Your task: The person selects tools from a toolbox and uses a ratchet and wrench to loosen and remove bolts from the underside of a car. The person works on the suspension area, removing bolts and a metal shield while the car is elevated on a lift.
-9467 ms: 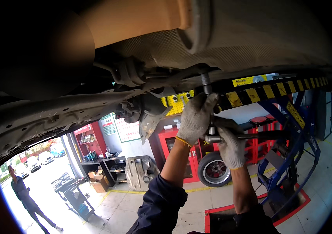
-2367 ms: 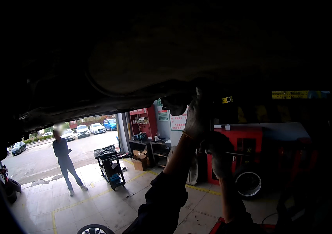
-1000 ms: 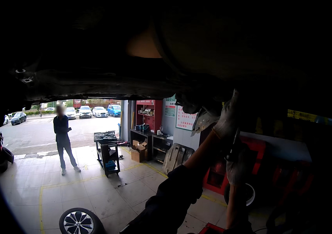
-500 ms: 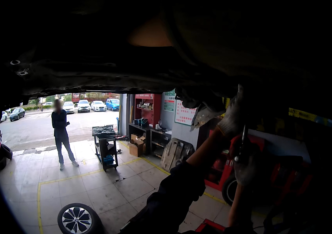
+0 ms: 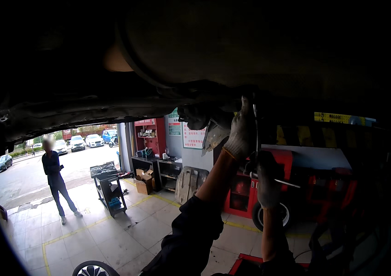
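Note:
Overhead is the dark underside of a raised car (image 5: 195, 55). My left hand (image 5: 240, 135), in a pale work glove with an orange cuff, reaches up to it. Its fingers are closed at the upper end of a long, slim metal extension bar (image 5: 255, 120), whose tip is lost in shadow. Below and to the right, my gloved right hand (image 5: 269, 188) is wrapped round a ratchet wrench (image 5: 289, 183) at the bar's lower end. The wrench's thin bright handle points out to the right. Shadow hides part of the right fingers and the joint between bar and wrench.
A person (image 5: 55, 175) stands on the tiled floor at left. Near them is a black tool cart (image 5: 108, 188). A wheel (image 5: 95, 269) lies at the lower edge; another wheel (image 5: 280, 216) leans by a red cabinet (image 5: 239, 195). A cardboard box (image 5: 144, 181) sits by shelves.
The view has shifted, so the surroundings and both hands appear further left. The wrench handle, earlier not seen pointing sideways, now sticks out to the right of my right hand.

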Available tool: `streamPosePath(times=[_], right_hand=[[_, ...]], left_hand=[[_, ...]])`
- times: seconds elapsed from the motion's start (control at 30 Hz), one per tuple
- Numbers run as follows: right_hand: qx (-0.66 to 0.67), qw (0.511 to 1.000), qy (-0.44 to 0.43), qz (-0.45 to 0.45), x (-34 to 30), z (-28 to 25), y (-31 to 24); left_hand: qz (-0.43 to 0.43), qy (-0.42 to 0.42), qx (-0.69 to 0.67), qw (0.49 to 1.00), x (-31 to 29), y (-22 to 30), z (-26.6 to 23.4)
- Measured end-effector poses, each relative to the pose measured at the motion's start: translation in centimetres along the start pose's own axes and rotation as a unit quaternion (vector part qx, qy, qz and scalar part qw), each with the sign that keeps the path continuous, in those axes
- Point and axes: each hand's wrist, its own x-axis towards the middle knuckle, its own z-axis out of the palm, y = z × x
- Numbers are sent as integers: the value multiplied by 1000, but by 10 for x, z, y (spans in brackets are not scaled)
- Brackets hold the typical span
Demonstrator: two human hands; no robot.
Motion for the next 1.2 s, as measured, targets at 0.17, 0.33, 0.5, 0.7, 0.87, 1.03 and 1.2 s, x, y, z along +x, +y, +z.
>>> streamPosePath(times=[0.17,0.33,0.5,0.7,0.87,1.03,1.2], right_hand=[[-504,830,40,-236,-2,23,-19],[508,842,-139,119,-1,-4,-10],[-142,990,-2,-4,-6,13,-29],[-366,916,61,-150,1,26,-24],[146,985,12,88,-8,4,-30],[252,961,-2,117,-34,-10,-37],[218,967,73,106,-74,-25,-48]], left_hand=[[-245,-19,-43,968,-2,46,5],[71,-16,234,969,-2,10,7],[-13,-58,203,977,-10,28,1],[105,-29,350,931,-18,10,2],[-168,16,-37,985,5,43,15],[-193,101,-238,947,4,38,18],[-234,8,-370,899,-5,47,-3]])
